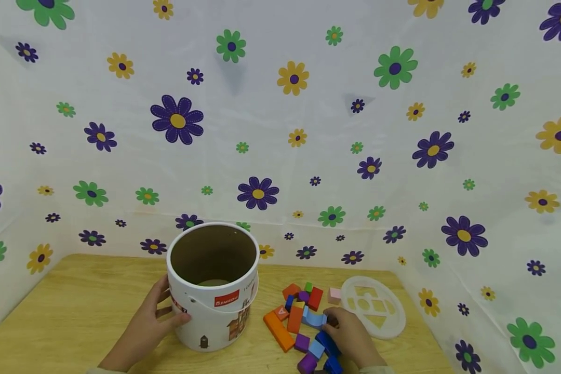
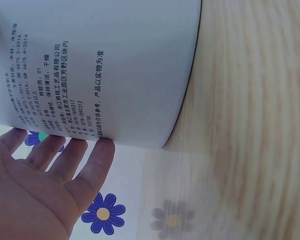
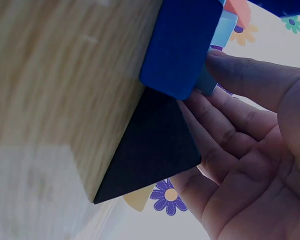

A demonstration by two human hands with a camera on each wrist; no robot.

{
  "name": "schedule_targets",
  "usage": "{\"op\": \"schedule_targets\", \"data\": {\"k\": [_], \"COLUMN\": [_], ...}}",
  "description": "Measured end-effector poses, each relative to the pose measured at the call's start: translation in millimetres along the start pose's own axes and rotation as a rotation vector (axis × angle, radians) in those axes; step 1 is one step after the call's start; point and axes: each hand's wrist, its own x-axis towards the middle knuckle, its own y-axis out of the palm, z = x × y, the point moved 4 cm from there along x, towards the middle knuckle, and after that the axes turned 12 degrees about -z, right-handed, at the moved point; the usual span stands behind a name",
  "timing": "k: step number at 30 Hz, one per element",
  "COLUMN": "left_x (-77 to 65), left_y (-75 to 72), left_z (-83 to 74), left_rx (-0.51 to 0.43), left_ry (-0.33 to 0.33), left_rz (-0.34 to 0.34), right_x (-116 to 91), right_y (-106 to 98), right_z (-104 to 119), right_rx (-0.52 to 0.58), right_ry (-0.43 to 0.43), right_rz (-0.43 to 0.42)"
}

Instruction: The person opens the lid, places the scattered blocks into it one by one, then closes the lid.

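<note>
A white bucket (image 1: 210,330) with a wire handle and a red label stands upright on the table, its inside bare as far as it shows. My left hand (image 1: 145,322) rests on its left side. In the left wrist view the fingers (image 2: 97,162) are nearly straight, tips against the printed wall. My right hand (image 1: 350,335) pinches one end of a light blue arch block (image 1: 312,318) between thumb and fingers. Close by that hand lie a blue block (image 3: 182,47) and a dark triangular block (image 3: 150,150).
Several coloured blocks lie loose right of the bucket, among them a long orange block (image 1: 278,332), a red block (image 1: 315,298) and a purple cylinder (image 1: 307,363). A white lid (image 1: 397,324) with shaped cutouts lies at the right. A flower-patterned sheet (image 1: 262,161) surrounds the wooden table (image 1: 93,296).
</note>
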Motion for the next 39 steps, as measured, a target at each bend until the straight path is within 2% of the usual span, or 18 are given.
{"op": "schedule_targets", "data": {"k": [7, 12, 16, 23, 30, 39], "left_x": [0.0, -1.6, -0.1, 0.4, -1.9, -1.9], "left_y": [-0.6, -2.1, -2.5, -1.2, -0.6, -0.5], "left_z": [-0.5, -0.1, 0.4, 2.4, 1.0, 0.0], "left_rx": [-0.003, -0.006, -0.002, -0.015, -0.027, -0.028], "left_ry": [-0.005, 0.013, 0.031, 0.035, 0.034, 0.038], "left_rz": [0.005, 0.003, -0.004, 0.000, 0.008, 0.007], "right_x": [3, 1, 0, -6, -14, -18], "right_y": [3, 2, -3, -16, -25, -28], "right_z": [-2, 2, 7, 20, 39, 49], "right_rx": [0.009, 0.007, -0.019, -0.040, -0.034, 0.017], "right_ry": [0.028, -0.010, -0.047, -0.041, -0.117, -0.136], "right_rz": [0.012, 0.016, -0.022, -0.086, -0.201, -0.386]}}
